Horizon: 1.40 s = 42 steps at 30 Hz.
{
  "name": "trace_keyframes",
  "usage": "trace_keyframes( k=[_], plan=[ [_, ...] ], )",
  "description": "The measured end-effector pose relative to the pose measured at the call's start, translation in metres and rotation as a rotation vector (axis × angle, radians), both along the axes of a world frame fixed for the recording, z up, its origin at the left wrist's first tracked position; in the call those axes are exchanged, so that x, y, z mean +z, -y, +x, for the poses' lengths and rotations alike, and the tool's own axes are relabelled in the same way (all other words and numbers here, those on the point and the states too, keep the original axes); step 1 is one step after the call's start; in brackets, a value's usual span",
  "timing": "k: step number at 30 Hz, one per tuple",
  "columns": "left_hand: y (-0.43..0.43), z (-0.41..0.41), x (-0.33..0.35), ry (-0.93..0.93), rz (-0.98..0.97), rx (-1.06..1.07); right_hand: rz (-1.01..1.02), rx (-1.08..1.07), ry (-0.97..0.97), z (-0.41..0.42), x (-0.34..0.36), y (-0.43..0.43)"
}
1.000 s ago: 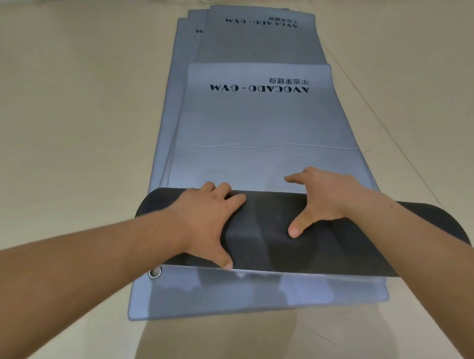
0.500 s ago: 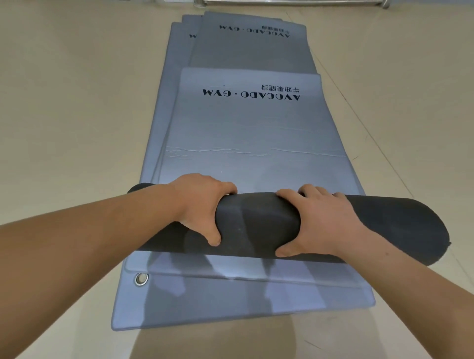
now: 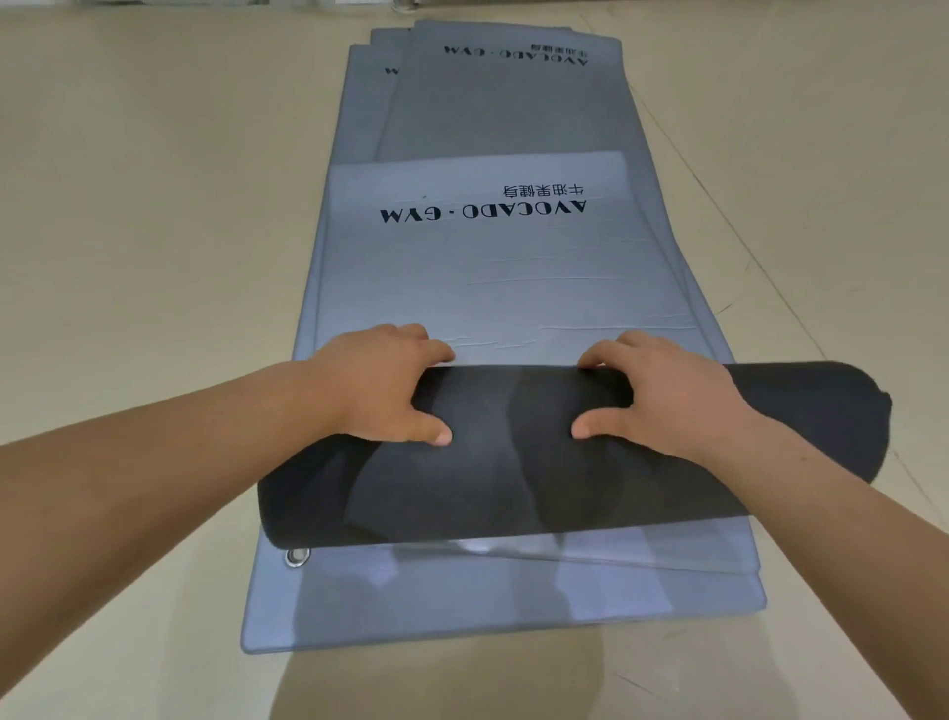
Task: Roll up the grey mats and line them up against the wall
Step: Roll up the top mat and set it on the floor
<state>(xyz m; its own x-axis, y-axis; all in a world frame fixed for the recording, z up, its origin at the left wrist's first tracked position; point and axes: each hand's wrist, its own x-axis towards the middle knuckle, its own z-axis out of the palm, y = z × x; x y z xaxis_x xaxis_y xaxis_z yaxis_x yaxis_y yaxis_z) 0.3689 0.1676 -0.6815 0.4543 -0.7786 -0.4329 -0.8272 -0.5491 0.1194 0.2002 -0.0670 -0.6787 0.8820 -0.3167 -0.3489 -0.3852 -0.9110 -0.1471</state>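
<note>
The top grey mat [image 3: 488,267], printed AVOCADO-GYM, lies partly rolled on a stack of flat grey mats [image 3: 462,606]. Its rolled part [image 3: 513,462] shows the dark underside and lies across the stack near me. My left hand [image 3: 380,383] grips the roll left of centre, fingers curled over its far edge and thumb on the near side. My right hand [image 3: 662,393] grips it the same way right of centre. The roll's right end sticks out past the stack.
Beige floor [image 3: 154,257] surrounds the stack on both sides. A metal eyelet [image 3: 298,556] shows at the near left corner of a lower mat. More flat mats [image 3: 503,103] reach to the far end, where a metal rail base [image 3: 405,5] shows.
The roll has moved further along the mat and grown thicker. Both hands shifted forward with it and re-gripped over its far edge.
</note>
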Motion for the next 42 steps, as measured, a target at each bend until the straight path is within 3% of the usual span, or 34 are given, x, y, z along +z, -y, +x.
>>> trace_keyframes(
  k=[6,10,14,18,25,28,32,36,38,42],
  plan=[
    [0.0,-0.048,-0.023,0.123,0.216,-0.066,-0.237,0.091,-0.079,0.009,0.01,-0.028],
    [-0.008,-0.042,-0.039,0.168,0.107,-0.058,-0.153,0.149,-0.121,0.008,0.009,-0.038],
    [-0.008,-0.024,-0.035,0.118,0.062,-0.068,-0.223,0.219,-0.314,0.002,-0.008,-0.041],
    [-0.006,-0.025,-0.032,0.111,0.074,-0.079,-0.351,0.241,-0.183,-0.012,-0.037,-0.053],
    [-0.004,-0.033,-0.02,0.101,0.103,-0.084,-0.297,0.343,-0.051,-0.014,-0.031,-0.036],
    [-0.003,-0.04,-0.016,0.004,0.118,-0.051,-0.229,0.401,-0.107,-0.011,-0.023,-0.026],
    [-0.016,-0.03,-0.017,-0.271,0.13,0.103,-0.096,0.434,-0.301,0.017,-0.006,-0.025],
    [-0.038,-0.011,-0.027,-0.472,0.045,0.312,-0.115,0.477,-0.455,0.068,0.001,-0.029],
    [-0.046,-0.008,-0.035,-0.451,-0.006,0.345,-0.226,0.523,-0.469,0.085,0.0,-0.032],
    [-0.049,-0.005,-0.035,-0.213,-0.067,0.214,-0.358,0.503,-0.335,0.103,-0.001,-0.041]
  ],
)
